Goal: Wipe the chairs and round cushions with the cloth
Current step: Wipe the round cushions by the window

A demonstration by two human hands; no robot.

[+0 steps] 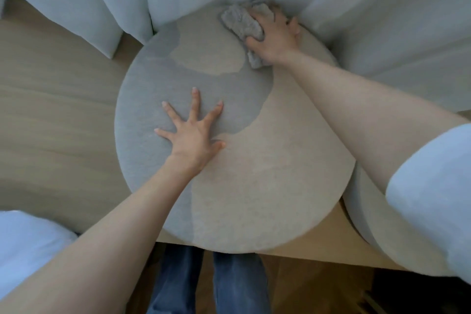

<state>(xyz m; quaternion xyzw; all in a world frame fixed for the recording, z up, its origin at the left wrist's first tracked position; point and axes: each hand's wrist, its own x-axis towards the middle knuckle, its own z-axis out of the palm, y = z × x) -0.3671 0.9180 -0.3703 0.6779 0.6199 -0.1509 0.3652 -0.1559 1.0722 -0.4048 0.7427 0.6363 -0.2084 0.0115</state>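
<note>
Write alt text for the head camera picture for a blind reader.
A right hand grips a grey cloth at the far edge of a round cushion, while the left hand rests flat on it, fingers spread.

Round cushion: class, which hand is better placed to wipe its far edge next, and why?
The right hand: it grips the cloth at the round cushion's far edge. The left hand lies flat, fingers spread, holding nothing.
</note>
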